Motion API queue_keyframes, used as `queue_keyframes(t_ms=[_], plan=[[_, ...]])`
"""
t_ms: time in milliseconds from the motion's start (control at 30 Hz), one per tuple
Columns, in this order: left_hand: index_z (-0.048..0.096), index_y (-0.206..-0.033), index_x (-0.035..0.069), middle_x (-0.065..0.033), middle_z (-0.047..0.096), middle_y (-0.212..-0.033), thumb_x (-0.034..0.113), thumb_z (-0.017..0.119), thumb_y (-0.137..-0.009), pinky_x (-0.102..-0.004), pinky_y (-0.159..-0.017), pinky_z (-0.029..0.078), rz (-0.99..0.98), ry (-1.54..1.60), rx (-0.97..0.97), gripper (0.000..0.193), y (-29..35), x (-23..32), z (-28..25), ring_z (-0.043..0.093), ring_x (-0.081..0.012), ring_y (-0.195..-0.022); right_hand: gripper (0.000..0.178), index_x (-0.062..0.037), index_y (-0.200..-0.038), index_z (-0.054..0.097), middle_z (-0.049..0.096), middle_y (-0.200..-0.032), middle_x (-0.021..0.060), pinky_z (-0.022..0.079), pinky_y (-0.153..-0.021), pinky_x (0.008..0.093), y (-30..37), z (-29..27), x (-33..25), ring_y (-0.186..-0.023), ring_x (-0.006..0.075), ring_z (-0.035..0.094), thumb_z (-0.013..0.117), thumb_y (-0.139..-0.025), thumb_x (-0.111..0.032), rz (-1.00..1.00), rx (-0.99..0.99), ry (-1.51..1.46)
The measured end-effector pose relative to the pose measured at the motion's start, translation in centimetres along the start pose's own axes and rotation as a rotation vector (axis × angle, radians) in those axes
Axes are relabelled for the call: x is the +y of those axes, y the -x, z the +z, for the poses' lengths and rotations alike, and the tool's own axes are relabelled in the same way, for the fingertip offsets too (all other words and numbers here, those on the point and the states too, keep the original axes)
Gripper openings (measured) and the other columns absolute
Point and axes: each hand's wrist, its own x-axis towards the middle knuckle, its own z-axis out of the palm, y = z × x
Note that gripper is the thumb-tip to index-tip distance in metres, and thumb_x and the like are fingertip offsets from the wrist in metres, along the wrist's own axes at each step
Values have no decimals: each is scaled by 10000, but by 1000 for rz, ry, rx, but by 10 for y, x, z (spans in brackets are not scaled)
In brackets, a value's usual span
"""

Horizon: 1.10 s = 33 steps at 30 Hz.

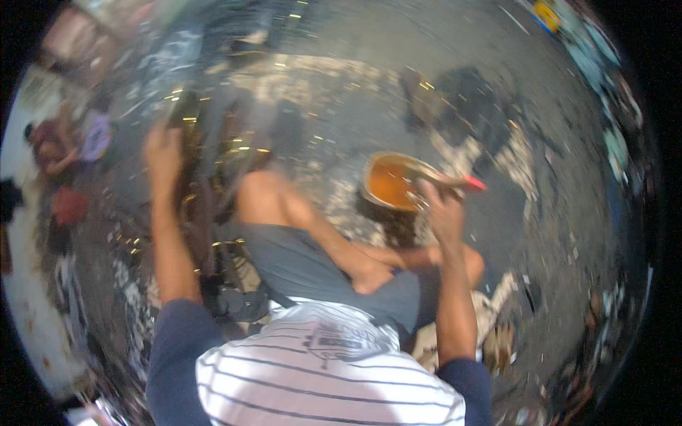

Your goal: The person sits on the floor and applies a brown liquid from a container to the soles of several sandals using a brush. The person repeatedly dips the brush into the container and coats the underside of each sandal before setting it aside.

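Note:
In front of my crossed legs stands a pale-rimmed tub (pixel 366 186) with orange-brown liquid in it. My right hand (pixel 445 213) is at the tub's right edge, its fingers closed round a brush-like tool (pixel 455 182) with a red end pointing right. The tool's other end reaches over the liquid; its tip is blurred. Far out to the left, my left hand (pixel 163 148) is beside a dark, glinting item (pixel 187 131). Motion smears its fingers, so whether it grips that item is unclear. More dark pieces with bright glints lie between this hand and my knee.
A pale, speckled patch (pixel 334 74) covers the ground ahead. Blurred dark items (pixel 462 99) lie beyond the tub. At the left, another person (pixel 53 145) sits near a red object (pixel 69 206). A heap of light blue material (pixel 593 60) lines the far right.

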Motion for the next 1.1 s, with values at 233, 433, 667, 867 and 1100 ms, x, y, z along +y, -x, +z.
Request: queue_keyframes(t_ms=[233,433,667,867,1100], plan=[[535,-1398,19,-184,578,-1403,93,515,-953,-423,-1141,373,410,288,-390,452,116,65,16,530,-323,-1331,282,-94,-1076,738,729,-913,103,504,-798,456,-55,38,69,-916,324,664,762,-859,-272,-471,16,612],[559,-1436,108,-191,334,-1599,503,709,-874,-559,-1152,225,482,-142,-456,703,158,43,26,333,-384,-1425,266,-194,-1125,740,734,-1046,64,522,-930,375,-32,-37,50,-1118,244,645,789,-867,-236,-380,7,-117],[460,-1466,-21,-224,475,-1499,350,844,-767,-468,-1124,348,425,-8,-242,880,153,59,48,442,-395,-1346,373,-17,-1128,709,720,-1049,36,499,-872,322,-7,-89,-17,-976,136,636,766,-924,-324,-221,331,147],[546,-1384,45,-86,576,-1358,514,647,-912,-376,-990,495,-428,1335,-748,672,163,101,71,590,-237,-1183,275,-24,-1123,700,711,-996,27,512,-779,264,30,9,-99,-877,103,639,698,-985,-262,-254,100,-554],[498,-1419,61,-86,589,-1323,600,518,-961,-374,-1002,493,-541,1767,-696,708,225,172,73,577,-225,-1195,328,12,-1226,646,707,-1105,157,524,-916,360,24,73,-82,-1010,269,682,696,-960,-174,-758,51,8]])
